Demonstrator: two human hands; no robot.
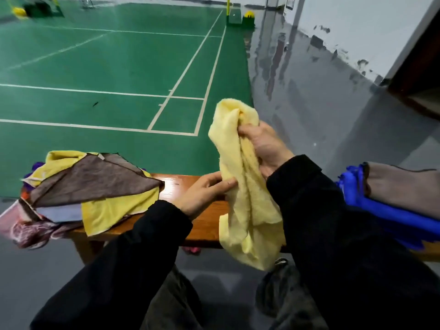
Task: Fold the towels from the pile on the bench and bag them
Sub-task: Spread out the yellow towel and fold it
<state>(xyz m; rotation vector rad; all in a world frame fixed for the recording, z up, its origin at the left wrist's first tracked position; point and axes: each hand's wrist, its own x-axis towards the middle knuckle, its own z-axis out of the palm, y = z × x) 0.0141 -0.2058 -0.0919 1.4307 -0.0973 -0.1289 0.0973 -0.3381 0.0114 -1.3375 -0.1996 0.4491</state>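
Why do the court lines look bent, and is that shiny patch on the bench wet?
Head view: the wide-angle lens bows the court lines; the bright patch on the bench looks like glare off varnish, though I cannot rule out wetness; the far corners are smeared, while the pale yellow towel stays fairly sharp.

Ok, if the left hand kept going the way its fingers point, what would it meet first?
The left hand points to the right and already pinches the pale yellow towel, so the towel comes first. Just beyond it lies the right hand and its dark sleeve, though depth is hard to judge.
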